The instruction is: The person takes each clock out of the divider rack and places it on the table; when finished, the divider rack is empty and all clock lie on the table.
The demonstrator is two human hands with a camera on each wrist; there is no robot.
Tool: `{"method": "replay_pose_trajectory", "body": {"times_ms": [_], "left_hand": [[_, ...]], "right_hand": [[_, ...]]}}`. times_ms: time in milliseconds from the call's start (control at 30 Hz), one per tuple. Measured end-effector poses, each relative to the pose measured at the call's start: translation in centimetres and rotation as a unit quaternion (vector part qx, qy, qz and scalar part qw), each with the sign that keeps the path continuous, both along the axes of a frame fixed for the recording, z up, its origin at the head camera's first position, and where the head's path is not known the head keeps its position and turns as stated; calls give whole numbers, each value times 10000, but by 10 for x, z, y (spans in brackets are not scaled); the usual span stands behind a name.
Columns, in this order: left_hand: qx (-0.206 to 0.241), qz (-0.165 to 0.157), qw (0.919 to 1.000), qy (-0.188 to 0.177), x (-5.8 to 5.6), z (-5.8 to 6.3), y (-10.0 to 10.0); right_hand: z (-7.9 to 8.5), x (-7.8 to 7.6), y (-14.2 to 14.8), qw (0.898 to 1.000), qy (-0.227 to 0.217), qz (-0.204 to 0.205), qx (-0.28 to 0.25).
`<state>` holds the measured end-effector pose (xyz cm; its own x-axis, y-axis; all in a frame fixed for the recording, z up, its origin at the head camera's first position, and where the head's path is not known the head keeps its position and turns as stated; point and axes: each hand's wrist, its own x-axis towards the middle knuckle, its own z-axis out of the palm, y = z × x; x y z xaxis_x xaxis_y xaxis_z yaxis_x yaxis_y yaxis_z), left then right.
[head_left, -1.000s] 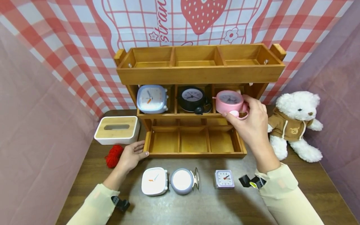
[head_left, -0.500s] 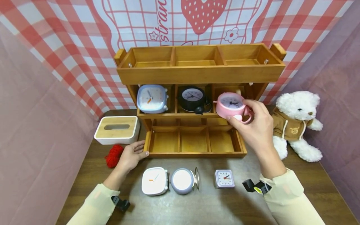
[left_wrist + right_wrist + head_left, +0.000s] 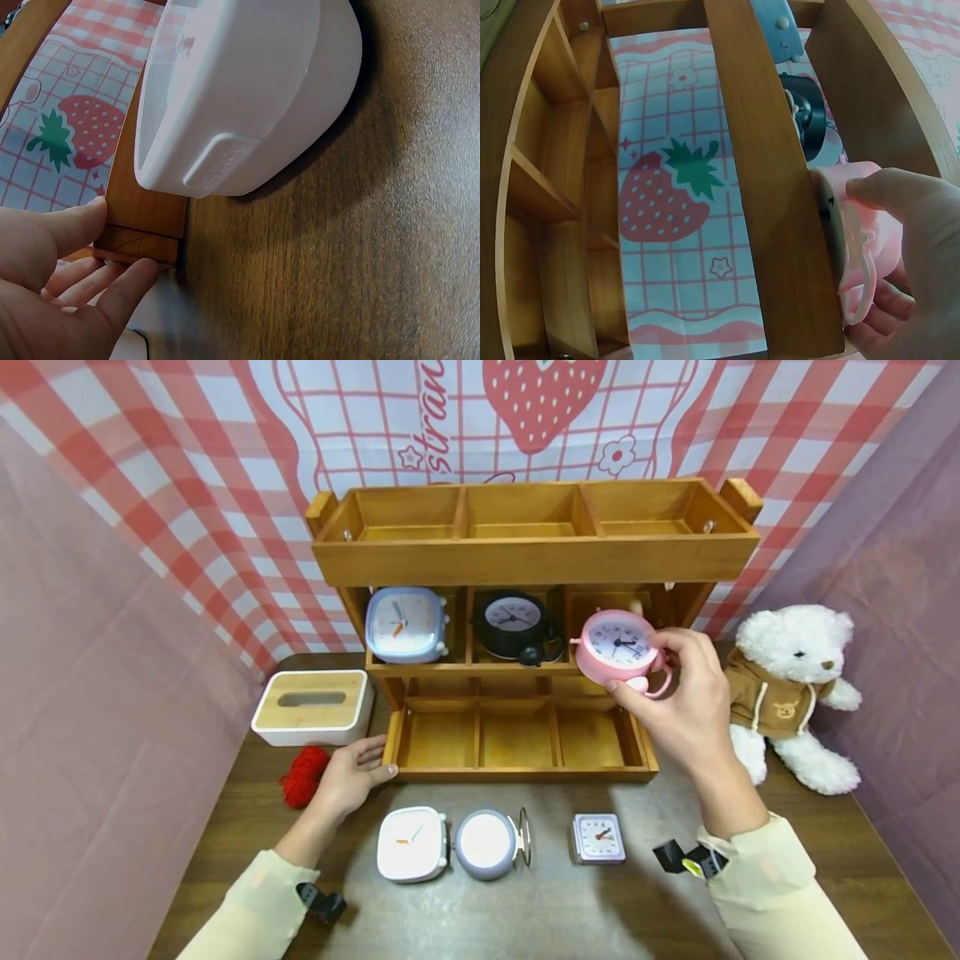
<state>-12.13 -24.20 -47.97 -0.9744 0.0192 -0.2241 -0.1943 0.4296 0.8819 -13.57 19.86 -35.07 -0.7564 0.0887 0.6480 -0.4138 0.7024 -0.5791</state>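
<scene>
Gripping the pink alarm clock (image 3: 609, 647) by its ringed side, my right hand (image 3: 688, 706) has it at the middle tier of the wooden rack (image 3: 525, 562), right of the frame's centre. Thumb and fingers curl closely onto the clock, parted only by its body. Its dial tips up and toward me, and its lower edge overlaps the front rail (image 3: 480, 669) in the head view; I cannot tell whether they touch.

I'd call this step handling the clock at the compartment's mouth, though whether it is going in or out I cannot judge. Either way, the next move seems to call for a firm pinch, a little lift over the rail, and care with the black clock (image 3: 512, 620) just beside it at mid-frame.

Lower left of centre, my left hand (image 3: 352, 779) pinches the rack's lower corner between thumb and fingers, presumably to steady it.
</scene>
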Motion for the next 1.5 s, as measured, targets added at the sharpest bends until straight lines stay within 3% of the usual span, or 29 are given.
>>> {"method": "replay_pose_trajectory", "body": {"times_ms": [333,800,1000,1133,1300,1500], "left_hand": [[-1,38,10000,-73,1,-1,0],[9,9,10000,1,0,-3,-2],[5,-1,10000,31,0,-3,-2],[42,-21,10000,46,1,-3,-1],[69,-18,10000,26,0,-2,-1],[76,-39,10000,13,0,2,0]], "right_hand": [[-2,3,1,9991,-377,-70,-203],[-4,7,4,9975,-149,-75,-690],[3,17,4,9959,-117,367,-815],[5,30,3,9935,-215,889,-671],[3,49,-3,9826,-293,1763,-501],[-8,70,-20,9713,-228,2365,-120]]}}
